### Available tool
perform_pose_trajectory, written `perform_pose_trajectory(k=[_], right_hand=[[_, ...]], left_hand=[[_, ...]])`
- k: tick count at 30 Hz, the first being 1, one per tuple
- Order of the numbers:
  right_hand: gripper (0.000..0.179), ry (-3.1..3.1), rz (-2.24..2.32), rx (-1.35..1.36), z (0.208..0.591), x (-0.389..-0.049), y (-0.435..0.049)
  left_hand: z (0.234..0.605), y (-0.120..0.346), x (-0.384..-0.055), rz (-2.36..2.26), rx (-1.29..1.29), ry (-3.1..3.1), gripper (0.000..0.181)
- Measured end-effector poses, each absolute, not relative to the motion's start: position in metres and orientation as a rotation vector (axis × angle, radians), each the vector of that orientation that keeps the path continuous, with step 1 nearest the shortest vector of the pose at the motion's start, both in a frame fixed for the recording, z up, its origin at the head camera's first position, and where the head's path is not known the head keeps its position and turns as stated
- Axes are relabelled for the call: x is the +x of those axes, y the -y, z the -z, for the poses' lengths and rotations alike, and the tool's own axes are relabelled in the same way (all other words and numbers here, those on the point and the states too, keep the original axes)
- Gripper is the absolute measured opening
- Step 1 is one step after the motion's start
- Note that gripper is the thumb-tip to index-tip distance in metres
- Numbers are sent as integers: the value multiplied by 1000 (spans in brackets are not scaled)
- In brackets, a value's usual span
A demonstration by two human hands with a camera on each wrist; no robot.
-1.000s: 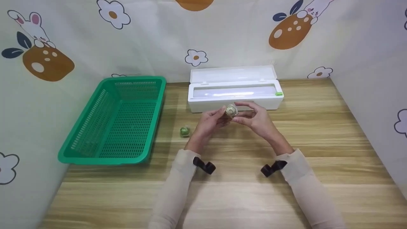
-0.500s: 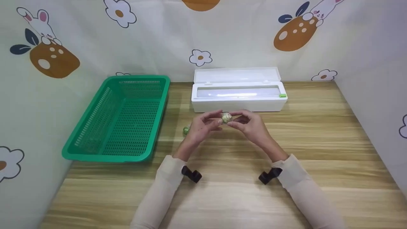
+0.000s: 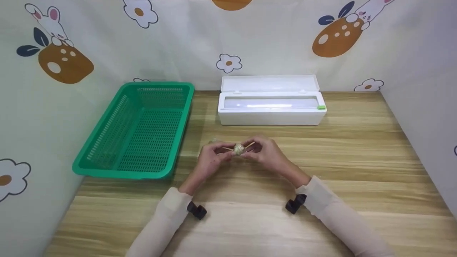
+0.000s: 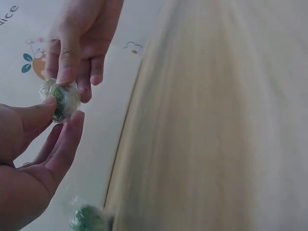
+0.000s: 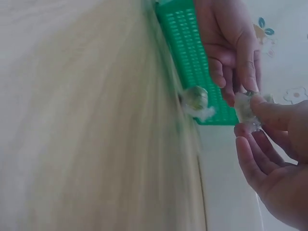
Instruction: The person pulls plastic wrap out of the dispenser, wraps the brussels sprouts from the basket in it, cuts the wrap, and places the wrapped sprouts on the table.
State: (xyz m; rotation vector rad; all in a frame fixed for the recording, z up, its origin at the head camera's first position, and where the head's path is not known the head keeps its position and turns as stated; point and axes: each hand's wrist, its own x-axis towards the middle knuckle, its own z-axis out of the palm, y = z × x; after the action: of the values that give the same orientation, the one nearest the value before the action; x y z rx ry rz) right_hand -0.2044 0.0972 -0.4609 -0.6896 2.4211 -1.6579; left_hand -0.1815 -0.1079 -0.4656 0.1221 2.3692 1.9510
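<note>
A Brussels sprout (image 3: pixel 239 149) in clear cling film is held between my two hands above the table. My left hand (image 3: pixel 210 159) pinches it from the left with thumb and fingers. From the other side, my right hand (image 3: pixel 267 154) pinches it too. Green shows through the crinkled film on this sprout (image 4: pixel 62 101) in the left wrist view. A second film-wrapped sprout (image 5: pixel 196 100) lies on the table; in the head view my left hand mostly hides it.
A green plastic basket (image 3: pixel 174 142) stands at the left. Behind my hands sits a white cling film dispenser (image 3: pixel 273 118) with its lid raised and a green slider (image 3: pixel 321 107) at its right end. A patterned cloth wall encloses the wooden table (image 3: pixel 357 150).
Both hands have come down and left, nearer to me, with the wrapped sprout. My right fingers, earlier spread beside it, now pinch it. The second sprout has become mostly hidden.
</note>
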Motion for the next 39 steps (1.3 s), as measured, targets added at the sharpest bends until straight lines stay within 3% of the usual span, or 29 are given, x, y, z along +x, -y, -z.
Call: perform_pose_trajectory(k=[20, 33, 39], right_hand=[[28, -2355, 1445, -648, 469, -210, -51], [25, -2331, 1410, -624, 480, -216, -43], [31, -2333, 1404, -637, 480, -216, -47]], left_hand=[[487, 144, -170, -1948, -101, -2429, 25], [489, 141, -173, -1817, -146, -2494, 21], [488, 141, -169, -1717, -130, -2636, 22]])
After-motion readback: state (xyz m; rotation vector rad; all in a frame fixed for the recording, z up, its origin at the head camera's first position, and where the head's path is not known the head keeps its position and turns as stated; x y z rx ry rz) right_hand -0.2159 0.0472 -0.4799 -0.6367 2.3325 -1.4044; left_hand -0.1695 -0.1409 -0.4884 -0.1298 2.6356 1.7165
